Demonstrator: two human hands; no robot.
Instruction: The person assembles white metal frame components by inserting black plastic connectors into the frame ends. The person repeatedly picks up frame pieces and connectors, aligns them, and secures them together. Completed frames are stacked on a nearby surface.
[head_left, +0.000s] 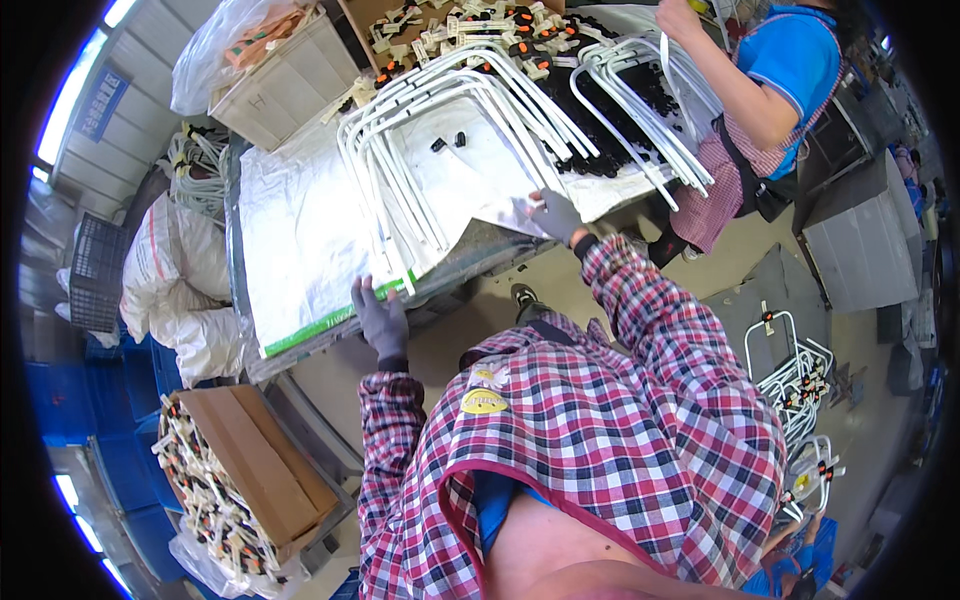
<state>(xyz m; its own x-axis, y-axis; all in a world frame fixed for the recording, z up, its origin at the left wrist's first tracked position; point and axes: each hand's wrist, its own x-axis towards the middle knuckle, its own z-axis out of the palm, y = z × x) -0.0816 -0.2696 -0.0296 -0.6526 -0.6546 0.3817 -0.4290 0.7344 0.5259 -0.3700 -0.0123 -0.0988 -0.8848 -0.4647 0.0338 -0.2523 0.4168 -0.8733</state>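
Several white bent-tube frames (512, 125) lie nested on the white-covered worktable (290, 240), their free ends toward me. My left hand (382, 322), in a grey glove, is at the table's front edge beside the end of a frame's left leg. Its fingers are apart and nothing is in them. Close to the end of a right leg is my right hand (558, 216), also gloved in grey, with fingers stretched out; whether it touches the tube cannot be made out. Between the frame legs lie two small black pieces (438, 145).
White and black plastic parts (470, 30) are heaped at the back beside a grey crate (285, 95). Another person (780, 90) stands at the right by more white frames (630, 100). A cardboard box of parts (265, 450) stands lower left; finished-looking frames (790, 375) rest on the floor right.
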